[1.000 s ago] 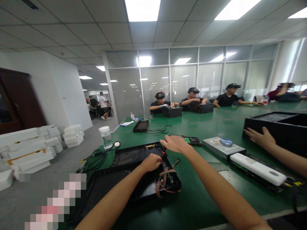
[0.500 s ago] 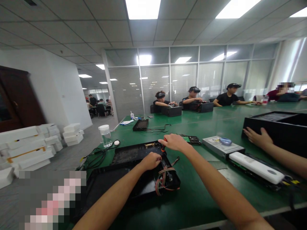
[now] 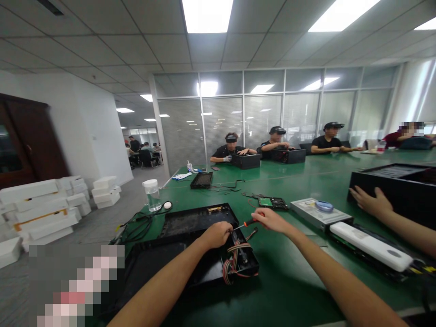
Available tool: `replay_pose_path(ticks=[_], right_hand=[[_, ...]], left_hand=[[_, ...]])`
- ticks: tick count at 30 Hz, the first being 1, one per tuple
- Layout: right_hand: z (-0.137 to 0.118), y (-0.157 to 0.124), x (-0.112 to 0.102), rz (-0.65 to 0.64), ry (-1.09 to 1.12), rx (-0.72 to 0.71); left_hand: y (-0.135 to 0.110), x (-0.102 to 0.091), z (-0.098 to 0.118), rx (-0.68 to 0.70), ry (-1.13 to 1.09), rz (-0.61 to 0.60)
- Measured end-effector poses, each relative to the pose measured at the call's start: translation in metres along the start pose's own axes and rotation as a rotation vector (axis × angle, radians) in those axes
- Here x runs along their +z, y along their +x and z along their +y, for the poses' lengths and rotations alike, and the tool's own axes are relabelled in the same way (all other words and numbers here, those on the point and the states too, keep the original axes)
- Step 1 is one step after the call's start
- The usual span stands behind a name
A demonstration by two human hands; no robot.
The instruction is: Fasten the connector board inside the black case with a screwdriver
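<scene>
Since the screwdriver [image 3: 251, 222], handle curled into right hand [image 3: 270, 220], slants with its tip just beside the left hand [image 3: 218, 235], a slip could jab fingers; left's grip: can't tell. Black panel [image 3: 211, 266] on table [image 3: 323, 181], loose ribbon wires [image 3: 235, 260] could snag.

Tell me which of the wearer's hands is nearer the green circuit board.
Right. The right hand, holding the screwdriver, is on the near side of the green circuit board; the left hand is farther off, leftward, over the black tray.

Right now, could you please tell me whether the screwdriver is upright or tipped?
Tipped over: the screwdriver slants in the right hand, its shaft pointing toward the left hand.
</scene>
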State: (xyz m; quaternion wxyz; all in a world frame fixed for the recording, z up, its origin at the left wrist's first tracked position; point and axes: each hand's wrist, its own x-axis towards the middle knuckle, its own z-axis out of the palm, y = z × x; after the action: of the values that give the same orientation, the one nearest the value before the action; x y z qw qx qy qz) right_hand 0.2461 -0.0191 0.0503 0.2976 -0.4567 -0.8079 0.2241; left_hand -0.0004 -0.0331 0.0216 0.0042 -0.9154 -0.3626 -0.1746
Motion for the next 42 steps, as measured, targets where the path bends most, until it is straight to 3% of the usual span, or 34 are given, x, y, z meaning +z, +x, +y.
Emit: replay_pose_path(ticks=[2,4,7,11,13,17,19,22,24,27,30,36,39,42], right_hand=[[0.025,-0.006,0.011,-0.026,0.285,0.107],[0.038,-0.006,0.021,0.060,0.508,0.160],[0.037,-0.004,0.032,0.141,0.758,0.195],[0.023,-0.004,0.034,0.096,0.982,0.250],[0.018,-0.005,0.033,0.050,1.074,0.265],[0.013,-0.007,0.032,0.033,1.196,0.181],[0.010,-0.008,0.033,0.068,1.142,0.088],[-0.004,-0.013,0.035,0.104,0.787,-0.055],[-0.021,-0.023,0.038,0.078,0.386,-0.191],[-0.052,-0.049,0.047,-0.054,-0.183,-0.417],[-0.074,-0.084,0.057,-0.138,-0.474,-0.459],[-0.062,-0.138,0.051,-0.086,-0.561,-0.331],[-0.048,-0.152,0.040,-0.058,-0.541,-0.290],[-0.045,-0.156,0.033,-0.058,-0.502,-0.272]], left_hand=[[-0.001,0.001,0.002,0.005,0.002,-0.001],[0.000,0.001,0.004,0.000,0.007,0.003],[0.002,-0.007,0.005,-0.042,0.022,0.042],[0.004,-0.033,-0.005,-0.090,0.013,0.052],[0.000,-0.045,-0.015,-0.110,-0.030,-0.111],[-0.020,-0.052,-0.033,-0.260,-0.152,-0.661],[-0.030,-0.050,-0.036,-0.343,-0.187,-0.757],[-0.037,-0.050,-0.035,-0.440,-0.188,-0.703],[-0.035,-0.056,-0.036,-0.446,-0.151,-0.620],[-0.031,-0.068,-0.047,-0.320,-0.048,-0.374],[-0.030,-0.072,-0.068,-0.260,-0.019,-0.218],[-0.042,-0.048,-0.105,-0.338,-0.218,-0.480],[-0.041,-0.037,-0.104,-0.249,-0.070,-0.451],[-0.034,-0.043,-0.093,-0.095,0.140,-0.377]])
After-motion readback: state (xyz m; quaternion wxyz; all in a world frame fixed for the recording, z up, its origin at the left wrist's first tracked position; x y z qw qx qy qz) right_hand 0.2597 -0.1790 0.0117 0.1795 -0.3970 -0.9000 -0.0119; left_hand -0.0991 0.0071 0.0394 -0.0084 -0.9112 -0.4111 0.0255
